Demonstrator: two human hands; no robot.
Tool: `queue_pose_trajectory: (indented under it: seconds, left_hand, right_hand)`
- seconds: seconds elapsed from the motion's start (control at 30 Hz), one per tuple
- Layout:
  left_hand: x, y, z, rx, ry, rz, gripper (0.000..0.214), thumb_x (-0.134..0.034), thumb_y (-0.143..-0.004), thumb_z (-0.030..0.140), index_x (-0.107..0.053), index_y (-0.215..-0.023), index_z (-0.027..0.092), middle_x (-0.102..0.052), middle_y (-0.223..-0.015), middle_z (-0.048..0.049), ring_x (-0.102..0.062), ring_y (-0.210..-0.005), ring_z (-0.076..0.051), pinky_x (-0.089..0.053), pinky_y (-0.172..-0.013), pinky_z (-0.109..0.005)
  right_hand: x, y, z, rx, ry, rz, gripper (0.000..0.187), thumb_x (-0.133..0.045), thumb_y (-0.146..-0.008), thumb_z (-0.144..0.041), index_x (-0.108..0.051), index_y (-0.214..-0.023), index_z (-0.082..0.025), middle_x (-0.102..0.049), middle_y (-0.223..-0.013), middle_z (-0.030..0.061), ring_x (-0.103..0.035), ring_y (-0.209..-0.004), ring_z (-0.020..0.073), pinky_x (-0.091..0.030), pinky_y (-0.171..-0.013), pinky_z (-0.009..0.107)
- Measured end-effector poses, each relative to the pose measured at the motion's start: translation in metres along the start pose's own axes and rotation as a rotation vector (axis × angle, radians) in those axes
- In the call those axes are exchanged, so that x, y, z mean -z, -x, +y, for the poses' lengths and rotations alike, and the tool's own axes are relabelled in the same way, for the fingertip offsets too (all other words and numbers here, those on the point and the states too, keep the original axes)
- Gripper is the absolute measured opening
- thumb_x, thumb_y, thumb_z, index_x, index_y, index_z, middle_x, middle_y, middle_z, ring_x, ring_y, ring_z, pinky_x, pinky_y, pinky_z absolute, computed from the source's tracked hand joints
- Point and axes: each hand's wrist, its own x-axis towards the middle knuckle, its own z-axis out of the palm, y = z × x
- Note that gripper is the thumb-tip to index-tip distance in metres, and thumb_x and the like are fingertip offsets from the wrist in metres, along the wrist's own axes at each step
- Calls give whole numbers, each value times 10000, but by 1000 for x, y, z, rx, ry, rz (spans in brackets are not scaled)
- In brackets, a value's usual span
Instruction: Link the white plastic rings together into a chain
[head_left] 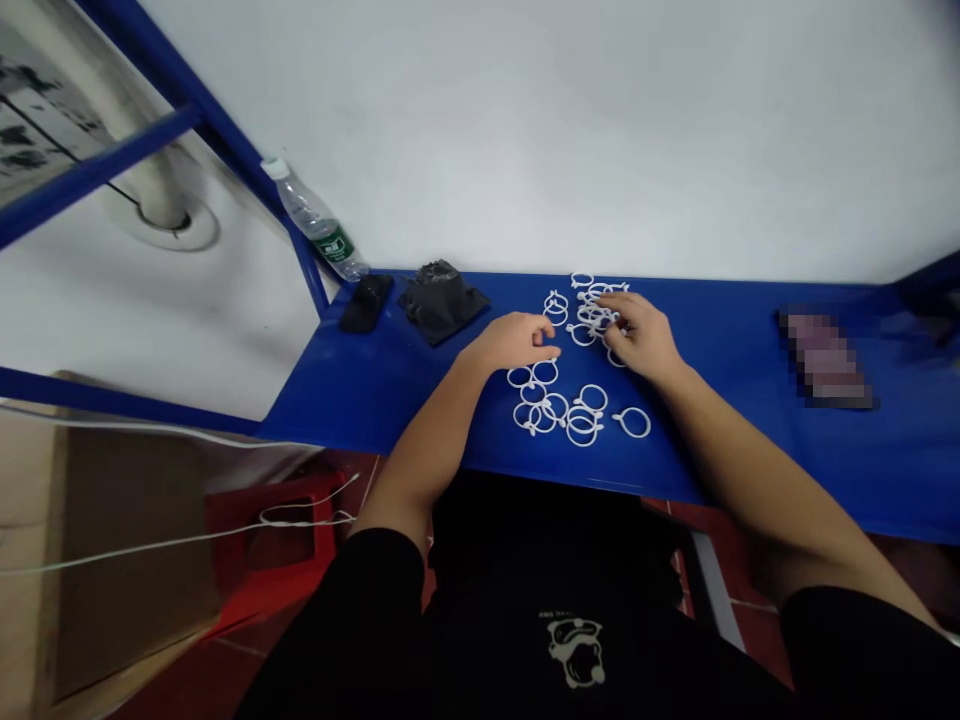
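Observation:
White plastic rings with small tabs, like curtain rings, lie in loose groups on the blue table [735, 440]. My right hand [643, 335] reaches over the far pile of rings [592, 315], its fingertips among them and its thumb apart from the index finger. Part of that pile is hidden under the hand. My left hand [514, 342] hovers left of the pile with fingers bent, a gap between thumb and fingers and nothing visible in it. Two overlapping rings [556, 318] lie just beyond it. Nearer the front edge are a cluster of rings [534, 393], an overlapping group [583, 428] and a single ring [636, 422].
A crumpled black plastic bag [442, 303] and a black phone [367, 304] lie at the table's left. A water bottle [319, 225] leans by the blue frame [225, 150]. A pixelated object [825, 358] lies at right. A red stool [277, 560] stands below.

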Motion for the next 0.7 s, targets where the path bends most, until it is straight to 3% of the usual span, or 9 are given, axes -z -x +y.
queue_pose_trajectory:
  seconds: [0.1, 0.17, 0.27, 0.37, 0.47, 0.7]
  left_hand:
    - [0, 2, -7, -10, -15, -115, 192, -919, -796, 302, -820, -951, 244, -820, -902, -36, -744, -769, -208, -501, -642, -319]
    - [-8, 1, -8, -35, -25, -136, 72, -854, -800, 210, -794, -824, 240, -797, -846, -26, -733, -740, -194, -498, -636, -313]
    - [-20, -3, -1, -82, -60, -24, 119, -765, -875, 168, -757, -775, 234, -788, -885, -36, -735, -780, -189, -523, -684, -315]
    - [-28, -5, 10, -83, -77, 159, 73, -737, -966, 211, -775, -908, 234, -814, -992, -48, -763, -903, -209, -551, -771, -324]
    - [-33, -5, 18, -72, -79, 262, 64, -731, -985, 209, -787, -1005, 235, -843, -1013, -44, -784, -936, -218, -554, -790, -325]
    - [-41, -7, 19, -128, -104, 358, 61, -751, -971, 198, -798, -981, 235, -856, -989, -44, -802, -935, -211, -557, -793, -308]
  right_hand:
    - [5, -1, -1, -5, 13, 15, 446, -622, -886, -192, -794, -1295, -230, -784, -1363, 147, -761, -1016, 317, -640, -823, 470]
    - [8, -2, -6, -7, 0, -15, 400, -618, -911, -208, -800, -1266, -231, -793, -1326, 143, -749, -967, 301, -632, -806, 460]
    - [11, -3, -16, -18, -34, -97, 321, -624, -967, -280, -811, -1224, -233, -816, -1261, 130, -731, -909, 280, -604, -820, 451]
    - [11, -8, -27, -49, -73, -277, 282, -635, -1011, -375, -820, -1161, -224, -841, -1110, 106, -711, -825, 251, -554, -797, 412]
    - [9, -15, -34, -51, -61, -419, 278, -610, -1029, -397, -810, -1086, -211, -832, -979, 90, -706, -820, 246, -497, -763, 370]
    - [-4, -17, -37, -135, -178, -356, 172, -585, -935, -313, -712, -887, -208, -755, -784, 36, -652, -726, 203, -467, -700, 318]
